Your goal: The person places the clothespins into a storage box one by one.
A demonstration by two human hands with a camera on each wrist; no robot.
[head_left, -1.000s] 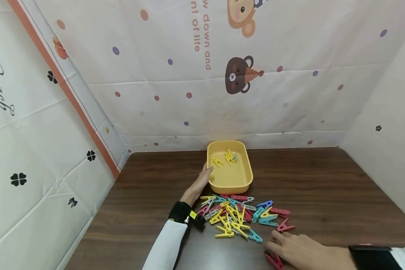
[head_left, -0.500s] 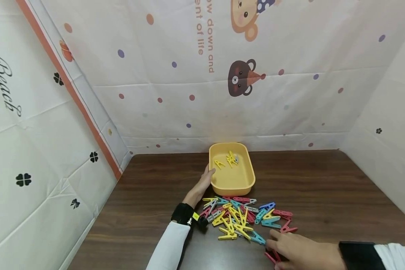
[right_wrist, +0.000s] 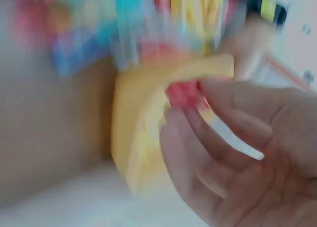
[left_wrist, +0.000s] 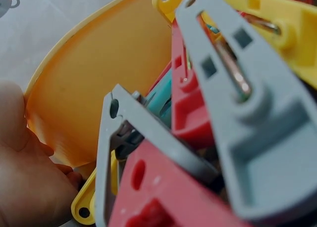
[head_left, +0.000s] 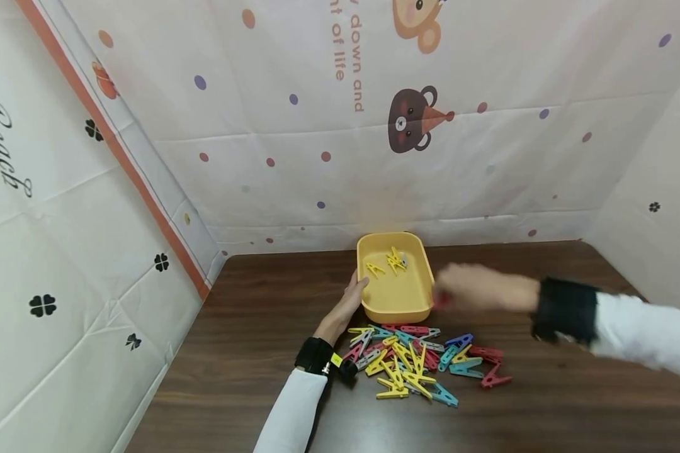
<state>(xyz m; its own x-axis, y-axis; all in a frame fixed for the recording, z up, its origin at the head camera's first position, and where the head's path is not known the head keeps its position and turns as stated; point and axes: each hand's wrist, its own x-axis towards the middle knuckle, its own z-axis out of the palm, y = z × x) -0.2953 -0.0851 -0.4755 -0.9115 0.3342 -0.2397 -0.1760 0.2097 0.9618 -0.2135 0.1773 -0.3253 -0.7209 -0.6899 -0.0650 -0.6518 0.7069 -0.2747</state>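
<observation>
My left hand (head_left: 344, 307) holds the left side of a yellow plastic bin (head_left: 399, 297), thumb on the rim. The bin tilts toward the camera, with several small yellow clothespins (head_left: 395, 261) and a grey bit inside. My right hand (head_left: 481, 288), blurred by motion, is beside the bin's right rim. In the right wrist view its thumb and fingertips pinch a red clothespin (right_wrist: 184, 94). Yellow, red, teal, grey and blue clothespins (head_left: 399, 368) lie heaped in front of the bin. Close in the left wrist view, a grey clothespin (left_wrist: 257, 118) fills the right side.
The dark wooden table (head_left: 249, 352) carries everything. Behind it hangs a white printed cloth (head_left: 294, 189), right at the bin's back edge. More cloth walls stand at left and right. A red clothespin (head_left: 495, 377) lies at the pile's right end.
My right hand has lifted a red clothespin from the front right of the table and moved away from me to the bin's right side. The left hand stays on the bin.
</observation>
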